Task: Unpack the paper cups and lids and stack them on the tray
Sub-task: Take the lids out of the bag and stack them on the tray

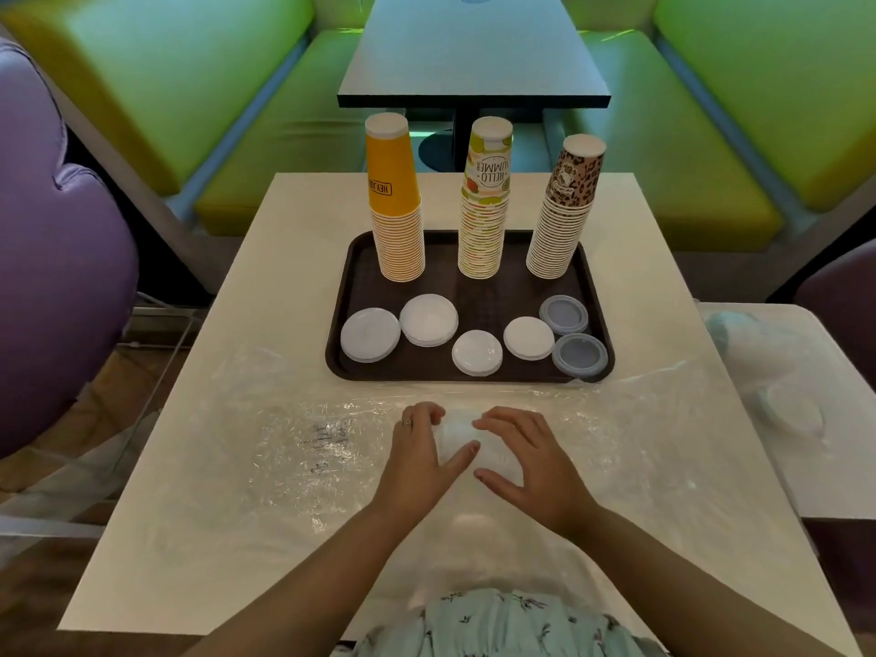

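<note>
A dark brown tray (351, 258) on the white table holds three upside-down stacks of paper cups: yellow (396, 206), a fruit-print "Hello Summer" stack (483, 206) and a leopard-print stack (564, 215). In front of them lie piles of lids: white lids (369, 335), (429, 320), (477, 353), (528, 338) and grey-blue lids (563, 315), (579, 354). Near the front of the table my left hand (417, 457) and my right hand (531, 462) both clasp a stack of white lids (457, 436) lying on its side, on clear plastic wrap (308, 448).
The wrap spreads over the table's near half and hangs off both sides. A second white table (806, 419) to the right bears more wrapped lids (787, 410). A purple chair (57, 286) stands at the left; green benches and a dark table (474, 59) lie beyond.
</note>
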A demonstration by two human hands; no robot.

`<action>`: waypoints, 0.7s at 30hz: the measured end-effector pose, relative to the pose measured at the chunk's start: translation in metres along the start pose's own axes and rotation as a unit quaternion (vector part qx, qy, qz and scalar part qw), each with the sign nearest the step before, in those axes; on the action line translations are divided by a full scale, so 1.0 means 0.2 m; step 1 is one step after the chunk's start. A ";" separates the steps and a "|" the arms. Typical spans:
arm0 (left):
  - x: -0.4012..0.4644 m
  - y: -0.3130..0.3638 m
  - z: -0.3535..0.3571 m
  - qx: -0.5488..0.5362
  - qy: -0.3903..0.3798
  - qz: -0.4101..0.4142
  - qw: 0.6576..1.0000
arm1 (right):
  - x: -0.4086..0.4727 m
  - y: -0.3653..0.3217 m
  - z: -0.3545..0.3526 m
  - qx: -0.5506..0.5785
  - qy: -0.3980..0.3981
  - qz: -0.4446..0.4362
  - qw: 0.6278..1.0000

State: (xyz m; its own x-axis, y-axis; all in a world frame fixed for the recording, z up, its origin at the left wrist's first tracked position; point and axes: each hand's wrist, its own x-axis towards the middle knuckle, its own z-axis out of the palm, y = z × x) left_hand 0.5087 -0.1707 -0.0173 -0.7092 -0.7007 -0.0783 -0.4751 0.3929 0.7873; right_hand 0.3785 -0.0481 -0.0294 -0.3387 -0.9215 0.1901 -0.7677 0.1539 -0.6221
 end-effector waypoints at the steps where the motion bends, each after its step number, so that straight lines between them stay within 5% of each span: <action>1: 0.00 -0.01 0.01 -0.016 -0.001 -0.019 1.000 | 0.00 0.00 0.01 0.004 -0.014 0.005 1.000; 11: 0.02 -0.02 -0.03 -0.080 -0.054 -0.098 0.990 | 0.02 0.04 0.02 0.058 -0.100 0.078 0.990; 21: 0.04 0.02 -0.10 0.025 -0.004 0.006 1.000 | 0.01 0.05 0.04 0.058 -0.102 0.091 0.989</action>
State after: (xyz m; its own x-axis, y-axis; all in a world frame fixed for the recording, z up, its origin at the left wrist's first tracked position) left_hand 0.5121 -0.1862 -0.0012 -0.7186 -0.6915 -0.0738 -0.4923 0.4308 0.7564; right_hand 0.3745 -0.0518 -0.0399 -0.3394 -0.9370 -0.0827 -0.6326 0.2925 -0.7171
